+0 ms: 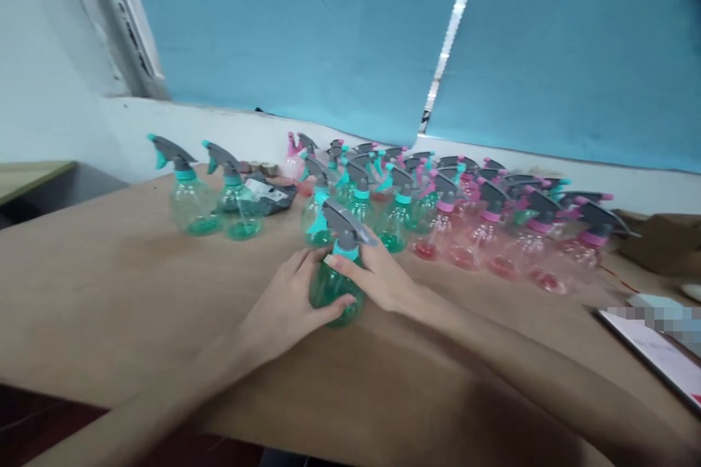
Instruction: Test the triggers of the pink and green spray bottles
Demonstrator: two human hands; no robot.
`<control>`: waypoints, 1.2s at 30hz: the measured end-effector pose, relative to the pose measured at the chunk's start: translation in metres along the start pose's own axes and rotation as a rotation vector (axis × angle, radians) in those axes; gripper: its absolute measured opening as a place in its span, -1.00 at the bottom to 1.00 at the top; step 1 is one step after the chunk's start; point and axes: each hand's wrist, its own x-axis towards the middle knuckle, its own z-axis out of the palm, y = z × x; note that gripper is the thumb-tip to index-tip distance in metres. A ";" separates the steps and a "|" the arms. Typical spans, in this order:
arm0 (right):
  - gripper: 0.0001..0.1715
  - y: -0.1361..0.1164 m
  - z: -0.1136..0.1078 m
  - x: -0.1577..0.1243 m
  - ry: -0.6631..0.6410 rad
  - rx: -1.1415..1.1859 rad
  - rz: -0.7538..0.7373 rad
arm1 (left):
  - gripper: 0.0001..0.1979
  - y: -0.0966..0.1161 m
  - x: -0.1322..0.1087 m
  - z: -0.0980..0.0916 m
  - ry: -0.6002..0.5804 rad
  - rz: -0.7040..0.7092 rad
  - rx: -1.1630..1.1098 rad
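Note:
A green spray bottle [335,290] with a grey trigger head and teal collar stands on the brown table [109,292] in front of me. My left hand [290,303] wraps round its lower body from the left. My right hand [377,273] grips it near the collar from the right. Both hands are closed on the bottle.
Behind it stands a crowd of several green spray bottles [355,193] and pink spray bottles [493,233]. Two more green bottles [211,197] stand apart at the left, next to a dark packet [271,195]. A flat white board [657,350] lies at the right edge. Blue blinds hang behind.

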 end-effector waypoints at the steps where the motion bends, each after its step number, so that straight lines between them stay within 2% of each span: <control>1: -0.44 -0.004 0.003 0.008 -0.003 -0.022 -0.024 | -0.45 -0.013 -0.004 -0.007 0.028 -0.006 0.042; 3: -0.40 -0.009 0.005 0.025 0.000 -0.051 -0.026 | -0.45 -0.039 -0.011 -0.020 0.089 -0.021 0.100; 7: -0.37 -0.009 0.001 0.053 0.116 -0.151 0.108 | -0.42 -0.085 -0.008 -0.041 0.209 -0.069 0.242; 11: -0.35 0.004 0.008 0.071 0.140 -0.281 0.160 | -0.39 -0.107 0.012 -0.051 0.152 -0.089 0.416; 16: -0.18 0.018 0.026 0.081 0.122 -0.336 0.236 | -0.46 -0.107 0.035 -0.053 0.088 -0.096 0.493; 25: -0.01 0.019 0.041 0.098 0.065 -0.339 0.358 | -0.56 -0.104 0.060 -0.060 0.017 -0.098 0.584; 28: -0.05 0.022 0.044 0.103 0.080 -0.343 0.375 | -0.57 -0.105 0.065 -0.061 0.007 -0.090 0.606; 33: -0.26 0.030 0.045 0.105 0.075 -0.325 0.354 | -0.50 -0.107 0.072 -0.060 -0.009 -0.089 0.661; 36: -0.28 0.032 0.046 0.103 0.086 -0.317 0.332 | -0.49 -0.106 0.074 -0.059 -0.011 -0.083 0.654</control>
